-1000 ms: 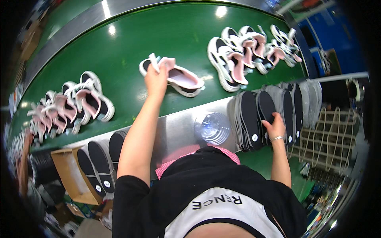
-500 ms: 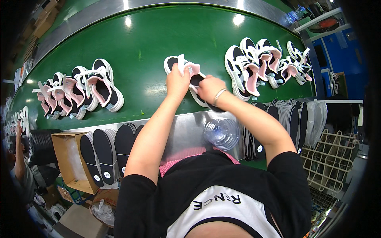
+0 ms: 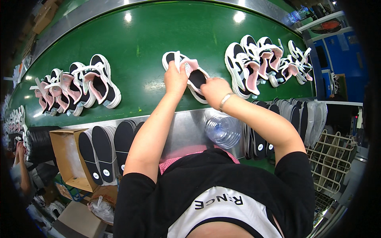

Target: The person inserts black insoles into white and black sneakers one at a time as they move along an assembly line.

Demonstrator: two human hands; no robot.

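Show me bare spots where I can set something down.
The green table is bare between the left shoe row and the held shoe, and beyond that shoe. The metal ledge has a small patch left of the clear container. Crowded: right side, with shoes and insoles.

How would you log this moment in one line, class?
left hand: grips shoe | right hand: at shoe opening | insole: in shoe

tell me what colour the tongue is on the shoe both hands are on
The tongue is pale pink, clearest in the head view.
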